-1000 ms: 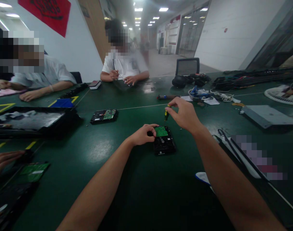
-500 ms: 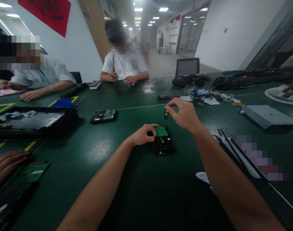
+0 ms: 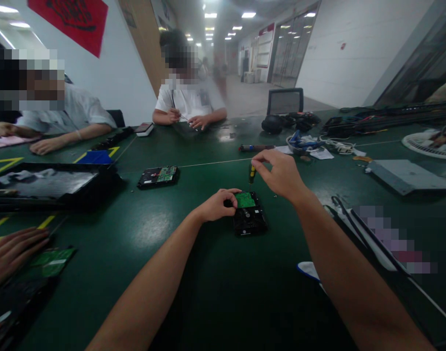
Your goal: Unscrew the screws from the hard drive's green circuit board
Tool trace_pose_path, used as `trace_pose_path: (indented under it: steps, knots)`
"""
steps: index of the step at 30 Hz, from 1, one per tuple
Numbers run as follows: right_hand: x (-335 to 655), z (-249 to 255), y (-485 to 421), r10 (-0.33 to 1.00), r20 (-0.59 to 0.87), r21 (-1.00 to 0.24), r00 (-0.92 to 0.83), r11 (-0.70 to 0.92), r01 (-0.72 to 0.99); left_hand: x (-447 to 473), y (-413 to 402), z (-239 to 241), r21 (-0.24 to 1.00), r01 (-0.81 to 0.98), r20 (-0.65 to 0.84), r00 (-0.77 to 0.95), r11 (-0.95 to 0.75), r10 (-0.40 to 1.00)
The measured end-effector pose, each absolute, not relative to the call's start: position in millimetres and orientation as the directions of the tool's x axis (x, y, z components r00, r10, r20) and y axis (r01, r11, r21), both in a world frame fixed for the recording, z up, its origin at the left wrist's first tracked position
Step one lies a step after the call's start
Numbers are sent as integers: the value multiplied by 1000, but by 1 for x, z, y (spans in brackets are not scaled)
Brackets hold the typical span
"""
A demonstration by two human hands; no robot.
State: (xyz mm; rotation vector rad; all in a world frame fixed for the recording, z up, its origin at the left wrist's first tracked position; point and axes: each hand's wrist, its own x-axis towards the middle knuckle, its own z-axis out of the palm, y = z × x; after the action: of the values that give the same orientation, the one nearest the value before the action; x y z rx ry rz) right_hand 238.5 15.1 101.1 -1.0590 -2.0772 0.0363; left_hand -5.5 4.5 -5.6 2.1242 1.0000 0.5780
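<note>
Screwdriver point(image 3: 252, 174) turned slightly vs. prev. frame; R hand point(image 3: 279, 173) pinched handle top, fingertips closed, prob. for fine twisting. L hand point(image 3: 217, 204) gripped side of hard drive point(image 3: 250, 224), prob. steadying it flat on table point(image 3: 215, 278).

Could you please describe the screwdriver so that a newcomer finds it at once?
On the green table, the left hand touches a black drive. Over its green board, the right hand holds the screwdriver, tip down; yellow on its handle sets it apart from both.
</note>
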Motion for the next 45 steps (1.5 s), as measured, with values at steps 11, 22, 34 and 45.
trace_pose_path:
  steps: [11,22,34,45]
  knots:
    - [238,100,16,696,640,-350,-325,641,683,-6,6,-7,760,470,91,606,-449,790]
    - [239,100,15,698,644,-343,-315,631,696,-5,4,-5,755,473,100,602,-454,792]
    - [239,99,16,703,643,-347,-304,621,703,-5,5,-6,755,472,99,603,-454,791]
    - [237,98,16,704,643,-353,-302,622,699,-5,3,-4,758,464,109,603,-458,791]
